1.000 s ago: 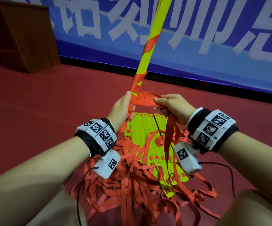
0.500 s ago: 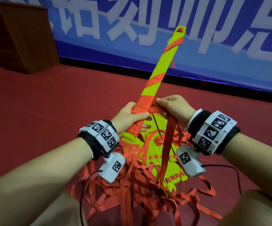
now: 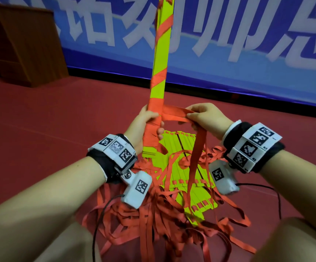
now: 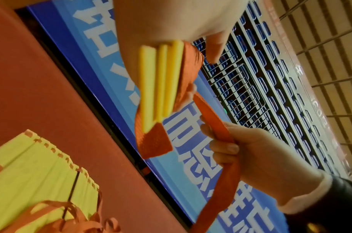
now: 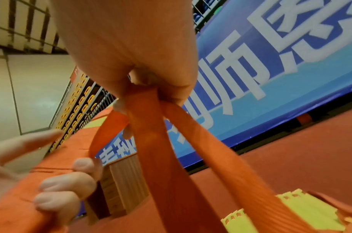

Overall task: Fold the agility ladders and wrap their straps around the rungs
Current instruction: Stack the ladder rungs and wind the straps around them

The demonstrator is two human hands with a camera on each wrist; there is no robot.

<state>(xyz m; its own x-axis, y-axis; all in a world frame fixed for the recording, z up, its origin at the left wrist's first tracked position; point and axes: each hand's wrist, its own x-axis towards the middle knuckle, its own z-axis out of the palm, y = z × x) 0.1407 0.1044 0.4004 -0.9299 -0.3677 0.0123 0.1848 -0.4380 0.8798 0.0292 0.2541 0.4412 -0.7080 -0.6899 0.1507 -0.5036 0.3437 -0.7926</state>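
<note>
A stack of yellow-green rungs (image 3: 160, 59) stands upright, wound with orange strap. My left hand (image 3: 145, 122) grips the stack near its lower, strap-covered end; the rung ends (image 4: 158, 88) show in the left wrist view. My right hand (image 3: 203, 118) pinches the orange strap (image 3: 174, 115) and holds it out sideways from the stack, with the loose length (image 3: 195, 157) hanging down. In the right wrist view the strap (image 5: 151, 134) runs out of my curled fingers. Below lie more flat yellow rungs (image 3: 179, 167) amid tangled orange straps (image 3: 153, 220) on the red floor.
A blue banner with white characters (image 3: 210, 44) runs along the back wall. A brown wooden box (image 3: 21, 44) stands at the back left. Red floor (image 3: 49, 120) lies around the pile. My knees (image 3: 295, 242) frame the heap at the bottom.
The rung stack has swung from leaning right to nearly upright. My right hand has pulled the strap out sideways to the right of the stack, and the left grip has shifted round it.
</note>
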